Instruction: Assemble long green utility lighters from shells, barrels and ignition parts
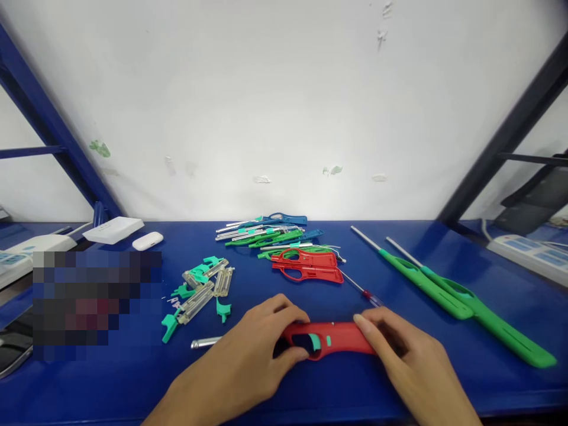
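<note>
A red long-nosed gas lighter (344, 338) lies level near the front of the blue table, with a teal trigger showing in its finger loop. My left hand (252, 349) is closed around its loop end, and the metal tube (206, 342) pokes out to the left behind that hand. At the butt end, my right hand (399, 349) pinches the handle between thumb and fingers. Just beyond the hands lie red handle shells (306, 271) and a screwdriver (368, 296) with a clear and red handle. How the lighter's far side is gripped is hidden.
Clear fuel tanks (195, 303) and teal triggers (224, 309) lie loose at left. Behind is a pile of green and blue lighter parts (268, 234). Two green lighters (461, 296) rest at right. A white case (148, 241), white box (113, 229) and phone (15, 343) are far left.
</note>
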The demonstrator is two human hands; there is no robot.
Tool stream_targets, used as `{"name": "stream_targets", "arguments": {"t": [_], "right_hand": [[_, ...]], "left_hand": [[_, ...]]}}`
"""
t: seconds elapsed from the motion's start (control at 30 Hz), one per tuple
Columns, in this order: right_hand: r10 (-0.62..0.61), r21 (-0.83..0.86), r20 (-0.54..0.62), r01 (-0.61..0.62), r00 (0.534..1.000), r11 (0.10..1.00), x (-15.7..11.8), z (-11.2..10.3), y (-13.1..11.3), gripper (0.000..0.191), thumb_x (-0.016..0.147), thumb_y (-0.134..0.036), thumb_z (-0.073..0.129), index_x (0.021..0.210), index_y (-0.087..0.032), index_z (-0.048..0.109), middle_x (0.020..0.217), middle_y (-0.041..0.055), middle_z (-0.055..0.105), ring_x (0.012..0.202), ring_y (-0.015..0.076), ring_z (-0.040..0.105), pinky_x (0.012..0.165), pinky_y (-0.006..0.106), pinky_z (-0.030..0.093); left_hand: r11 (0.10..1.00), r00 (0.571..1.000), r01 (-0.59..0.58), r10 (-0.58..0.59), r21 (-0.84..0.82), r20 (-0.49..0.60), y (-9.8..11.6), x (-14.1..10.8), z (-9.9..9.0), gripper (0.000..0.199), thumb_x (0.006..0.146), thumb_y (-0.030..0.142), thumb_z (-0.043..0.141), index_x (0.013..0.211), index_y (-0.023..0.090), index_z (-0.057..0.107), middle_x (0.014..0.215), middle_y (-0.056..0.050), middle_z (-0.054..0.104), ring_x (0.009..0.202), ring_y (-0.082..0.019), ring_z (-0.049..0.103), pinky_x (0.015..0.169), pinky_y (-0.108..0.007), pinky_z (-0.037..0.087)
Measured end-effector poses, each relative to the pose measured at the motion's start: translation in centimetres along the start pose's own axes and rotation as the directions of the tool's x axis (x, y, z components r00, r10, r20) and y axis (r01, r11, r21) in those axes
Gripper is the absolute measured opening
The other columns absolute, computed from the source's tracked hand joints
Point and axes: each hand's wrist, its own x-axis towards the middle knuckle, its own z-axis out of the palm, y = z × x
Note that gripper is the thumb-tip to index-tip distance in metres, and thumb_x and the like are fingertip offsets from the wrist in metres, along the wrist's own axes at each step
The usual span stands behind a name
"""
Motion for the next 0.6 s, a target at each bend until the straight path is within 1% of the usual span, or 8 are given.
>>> {"name": "stream_targets", "arguments": {"t": [0.1, 0.17, 0.27, 0.33, 0.4, 0.5, 0.57, 0.6], "right_hand": [[-0.028, -0.016, 0.015, 0.028, 0.999, 0.999, 0.1, 0.0, 0.5, 0.039, 0.1, -0.064, 0.063, 0.093, -0.03, 0.081, 0.088, -0.0003, 0.082, 0.072, 0.0174, 0.075, 0.064, 0.023, 0.057], [-0.046, -0.02, 0.045, 0.047, 0.998, 0.999, 0.1, -0.1, 0.8, 0.035, 0.1, -0.063, 0.064, 0.101, -0.032, 0.082, 0.085, -0.0012, 0.08, 0.065, 0.0157, 0.072, 0.061, 0.022, 0.057], [-0.064, -0.018, 0.084, 0.066, 0.994, 0.998, 0.0, -0.3, 1.3, 0.031, 0.098, -0.06, 0.07, 0.109, -0.034, 0.081, 0.075, -0.0033, 0.073, 0.055, 0.0138, 0.063, 0.054, 0.022, 0.054], [-0.082, -0.011, 0.117, 0.084, 0.99, 0.996, -0.1, -0.5, 1.6, 0.03, 0.093, -0.058, 0.078, 0.113, -0.035, 0.081, 0.078, -0.0036, 0.073, 0.056, 0.0137, 0.064, 0.054, 0.022, 0.055], [-0.103, 0.002, 0.149, 0.104, 0.983, 0.995, -0.2, -0.6, 2.1, 0.034, 0.089, -0.055, 0.083, 0.117, -0.035, 0.08, 0.089, -0.0021, 0.077, 0.064, 0.0146, 0.069, 0.06, 0.021, 0.059], [-0.113, 0.043, 0.18, 0.107, 0.977, 0.993, -0.2, -0.6, 3.6, 0.037, 0.091, -0.056, 0.08, 0.122, -0.037, 0.079, 0.115, 0.0011, 0.082, 0.075, 0.0163, 0.075, 0.067, 0.021, 0.064], [-0.071, 0.087, 0.192, 0.055, 0.979, 0.995, -0.3, -0.5, 4.8, 0.039, 0.093, -0.059, 0.077, 0.126, -0.038, 0.078, 0.13, 0.0018, 0.08, 0.077, 0.017, 0.078, 0.067, 0.022, 0.065], [-0.037, 0.111, 0.208, 0.014, 0.977, 0.994, -0.4, -0.5, 5.5, 0.041, 0.093, -0.06, 0.076, 0.128, -0.039, 0.078, 0.135, 0.002, 0.079, 0.085, 0.0192, 0.08, 0.07, 0.022, 0.066]], "left_hand": [[1.0, 0.999, 0.014, -0.014, 0.008, 0.031, -0.2, 0.1, 0.2, 0.032, 0.105, 0.031, 0.072, 0.137, 0.033, 0.073, 0.137, -0.003, 0.071, 0.127, -0.026, 0.069, 0.113, -0.04, 0.054], [1.0, 0.999, 0.019, -0.02, 0.016, 0.045, -0.2, 0.2, 0.3, 0.033, 0.106, 0.032, 0.072, 0.139, 0.031, 0.072, 0.136, -0.005, 0.069, 0.131, -0.029, 0.065, 0.121, -0.048, 0.048], [0.999, 0.997, 0.03, -0.031, 0.023, 0.064, 0.1, 0.3, 0.6, 0.037, 0.099, 0.034, 0.082, 0.134, 0.027, 0.073, 0.138, -0.007, 0.065, 0.132, -0.033, 0.06, 0.12, -0.055, 0.046], [0.999, 0.997, 0.042, -0.044, 0.022, 0.07, 0.4, 0.4, 0.8, 0.033, 0.097, 0.029, 0.084, 0.128, 0.025, 0.074, 0.134, -0.007, 0.066, 0.127, -0.032, 0.061, 0.115, -0.053, 0.049], [0.998, 0.996, 0.058, -0.059, 0.011, 0.068, 0.6, 0.5, 0.9, 0.027, 0.099, 0.027, 0.082, 0.125, 0.024, 0.074, 0.131, -0.006, 0.067, 0.124, -0.03, 0.062, 0.112, -0.049, 0.051], [0.996, 0.995, 0.088, -0.087, -0.024, 0.057, 0.8, 0.3, 0.8, 0.028, 0.1, 0.037, 0.083, 0.124, 0.026, 0.075, 0.135, -0.005, 0.07, 0.13, -0.03, 0.062, 0.109, -0.043, 0.052], [0.992, 0.993, 0.112, -0.11, -0.052, 0.04, 1.0, 0.2, 0.6, 0.031, 0.1, 0.044, 0.082, 0.125, 0.027, 0.075, 0.135, -0.003, 0.072, 0.133, -0.029, 0.062, 0.108, -0.04, 0.053], [0.99, 0.992, 0.124, -0.123, -0.065, 0.029, 1.1, 0.1, 0.5, 0.033, 0.1, 0.046, 0.082, 0.126, 0.027, 0.075, 0.135, -0.002, 0.072, 0.133, -0.028, 0.062, 0.109, -0.039, 0.052]]}}
